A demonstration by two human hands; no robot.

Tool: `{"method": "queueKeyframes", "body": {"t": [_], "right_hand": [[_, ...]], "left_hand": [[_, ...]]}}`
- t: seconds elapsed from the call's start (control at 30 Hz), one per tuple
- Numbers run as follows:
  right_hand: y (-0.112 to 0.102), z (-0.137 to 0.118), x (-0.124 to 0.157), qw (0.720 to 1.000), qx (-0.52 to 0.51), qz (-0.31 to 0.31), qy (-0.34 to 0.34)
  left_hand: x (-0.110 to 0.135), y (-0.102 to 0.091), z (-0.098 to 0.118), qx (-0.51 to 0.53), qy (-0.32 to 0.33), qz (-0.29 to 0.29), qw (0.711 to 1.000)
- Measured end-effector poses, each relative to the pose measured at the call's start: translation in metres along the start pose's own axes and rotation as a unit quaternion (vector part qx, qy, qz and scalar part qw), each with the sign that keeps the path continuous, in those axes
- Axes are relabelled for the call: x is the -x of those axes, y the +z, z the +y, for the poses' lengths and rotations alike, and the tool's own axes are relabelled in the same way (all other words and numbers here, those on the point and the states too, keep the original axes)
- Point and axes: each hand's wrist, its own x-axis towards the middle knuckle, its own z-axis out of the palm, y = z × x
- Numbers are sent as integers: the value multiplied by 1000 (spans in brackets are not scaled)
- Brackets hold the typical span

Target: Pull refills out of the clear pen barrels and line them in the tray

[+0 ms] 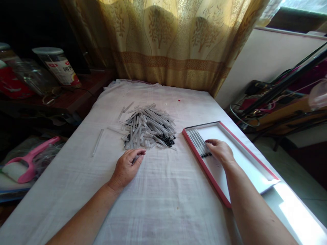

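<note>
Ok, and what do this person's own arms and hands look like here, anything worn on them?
Left grip and right grip are ungloved human hands. The left forearm and right forearm are bare to the picture's edge: no sleeve, watch or bracelet shows. No ring is visible, though some fingers are partly hidden.

The left forearm [88, 209], bare, slants in from the lower left up to the left wrist [114, 186], roughly in line with the left hand [129, 166]; that hand is loosely curled, its back partly upward, thumb and index finger pointing rightward with their tips close together; the right forearm [251, 200], also bare, slants in from the lower right; the right hand [220, 150] reaches slightly farther forward, back upward, fingers bent and pointing leftward, their exact grip partly hidden.
</note>
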Motion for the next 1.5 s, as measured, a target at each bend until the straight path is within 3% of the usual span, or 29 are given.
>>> {"method": "queueKeyframes", "body": {"t": [0.23, 0.4, 0.5, 0.67, 0.77, 0.9, 1.07, 1.27, 1.4, 1.5], "right_hand": [[1, -4, 0, 999, 24, -3, -37], [-8, -14, 6, 997, 65, -40, -9], [-17, -24, 12, 996, 85, -12, -18], [-20, -60, 38, 982, -24, 104, -155], [-3, -88, 62, 962, -81, 34, -258], [25, -113, 86, 951, -40, -20, -307], [38, -120, 92, 949, 52, -18, -310], [40, -116, 95, 955, 31, 0, -295], [43, -98, 97, 965, -127, 34, -227], [44, -84, 98, 933, -315, 59, -166]], "left_hand": [[1, -1, -1, -4, 5, -1, 1000], [1, 0, -1, -4, 9, 1, 1000], [1, 0, -1, -1, 8, 4, 1000], [1, 0, -1, 2, 2, 1, 1000], [2, 1, -2, 4, 5, 1, 1000], [2, 1, -2, 5, 4, 1, 1000], [2, 2, -1, 9, 11, -6, 1000], [2, 2, -1, 7, 9, -8, 1000], [2, 1, 0, -2, 12, -15, 1000], [2, 1, 1, -21, 36, -15, 999]]}}
